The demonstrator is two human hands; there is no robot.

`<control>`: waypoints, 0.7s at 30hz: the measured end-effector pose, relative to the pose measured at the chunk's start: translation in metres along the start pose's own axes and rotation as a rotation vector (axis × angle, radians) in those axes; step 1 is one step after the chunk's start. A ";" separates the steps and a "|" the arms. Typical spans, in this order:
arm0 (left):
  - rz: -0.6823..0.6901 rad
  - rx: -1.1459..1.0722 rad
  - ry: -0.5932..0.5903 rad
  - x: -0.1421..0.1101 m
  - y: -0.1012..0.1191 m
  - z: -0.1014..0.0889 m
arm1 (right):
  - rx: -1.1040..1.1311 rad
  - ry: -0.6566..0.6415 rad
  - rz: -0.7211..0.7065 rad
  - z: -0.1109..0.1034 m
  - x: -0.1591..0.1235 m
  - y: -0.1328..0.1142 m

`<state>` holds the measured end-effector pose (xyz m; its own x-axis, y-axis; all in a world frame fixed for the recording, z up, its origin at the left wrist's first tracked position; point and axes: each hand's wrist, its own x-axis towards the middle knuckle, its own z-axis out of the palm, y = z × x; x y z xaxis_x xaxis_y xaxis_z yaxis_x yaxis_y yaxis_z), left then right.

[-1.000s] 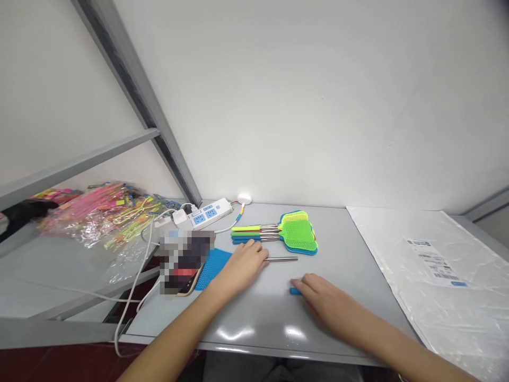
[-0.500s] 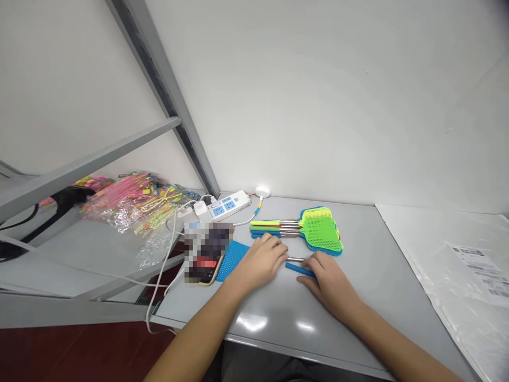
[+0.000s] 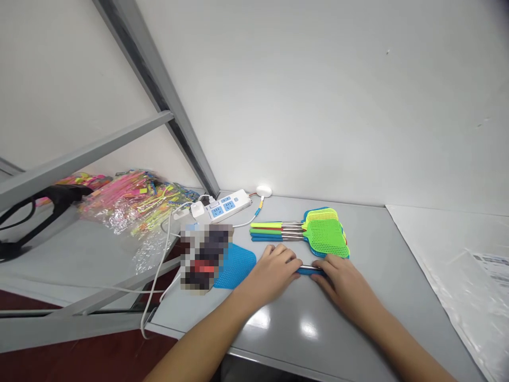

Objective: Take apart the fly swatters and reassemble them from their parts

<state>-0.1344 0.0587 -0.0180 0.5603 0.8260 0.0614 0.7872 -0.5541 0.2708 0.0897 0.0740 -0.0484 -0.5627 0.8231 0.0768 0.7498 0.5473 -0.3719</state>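
A blue fly swatter lies on the grey table, its mesh head [image 3: 238,267] to the left, partly beneath a phone. My left hand [image 3: 277,266] is closed over its shaft, fingers bent down. My right hand [image 3: 340,276] grips the other end of the metal rod [image 3: 309,267]. A blue handle piece [image 3: 308,271] runs alongside the rod between both hands; its far end is hidden by my right fingers. Behind my hands rests a stack of fly swatters [image 3: 326,236], green, yellow and blue heads to the right, coloured handles to the left.
A blurred phone [image 3: 204,265] lies left of my hands. Behind it are a white power strip [image 3: 229,206] and cables. Plastic-wrapped colourful goods [image 3: 131,204] fill the shelf at left. A white plastic sheet [image 3: 449,265] covers the table's right side.
The blue handle piece, earlier lower and apart from the rod, now lies close along it. Both hands have shifted slightly right, and more of the blue mesh head shows.
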 end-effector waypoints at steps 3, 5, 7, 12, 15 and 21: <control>-0.005 -0.040 -0.006 -0.003 -0.002 -0.004 | -0.006 -0.017 0.004 0.001 -0.002 -0.001; -0.012 -0.076 -0.009 -0.006 -0.004 -0.009 | -0.011 -0.014 -0.006 0.002 -0.003 -0.002; -0.023 -0.103 -0.007 -0.009 -0.006 -0.013 | -0.013 -0.007 -0.019 0.003 -0.004 -0.002; -0.057 -0.101 0.005 -0.010 -0.008 -0.015 | 0.010 -0.003 -0.008 0.008 -0.003 -0.005; -0.059 -0.075 0.012 -0.009 -0.009 -0.012 | 0.024 0.001 0.015 0.012 -0.002 -0.006; -0.049 -0.049 0.041 -0.010 -0.011 -0.007 | 0.078 0.054 0.005 0.018 -0.002 -0.004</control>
<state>-0.1506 0.0569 -0.0151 0.5096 0.8561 0.0862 0.7993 -0.5081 0.3209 0.0813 0.0680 -0.0640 -0.5379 0.8339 0.1233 0.7222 0.5314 -0.4429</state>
